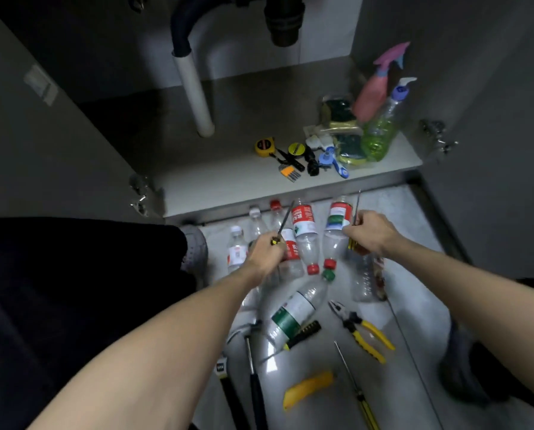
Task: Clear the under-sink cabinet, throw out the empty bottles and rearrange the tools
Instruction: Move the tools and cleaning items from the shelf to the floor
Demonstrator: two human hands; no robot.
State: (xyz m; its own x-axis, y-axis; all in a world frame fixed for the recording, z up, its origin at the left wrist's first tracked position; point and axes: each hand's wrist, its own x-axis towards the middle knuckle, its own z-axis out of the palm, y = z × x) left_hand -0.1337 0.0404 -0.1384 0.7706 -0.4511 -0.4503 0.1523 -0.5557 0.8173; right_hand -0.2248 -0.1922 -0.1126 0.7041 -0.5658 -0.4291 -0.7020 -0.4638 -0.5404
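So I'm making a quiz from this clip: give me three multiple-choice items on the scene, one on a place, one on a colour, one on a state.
1. Where do the pliers lie?
A. on the floor
B. on the cabinet shelf
C. in the left hand

2. What colour is the tall spray bottle?
A. black
B. pink
C. orange

3. What is the right hand doing?
A. hanging open
B. pressing a bottle flat
C. holding a screwdriver

Answers: 1 A, the pliers lie on the floor. 2 B, the spray bottle is pink. 3 C, the right hand grips a screwdriver.
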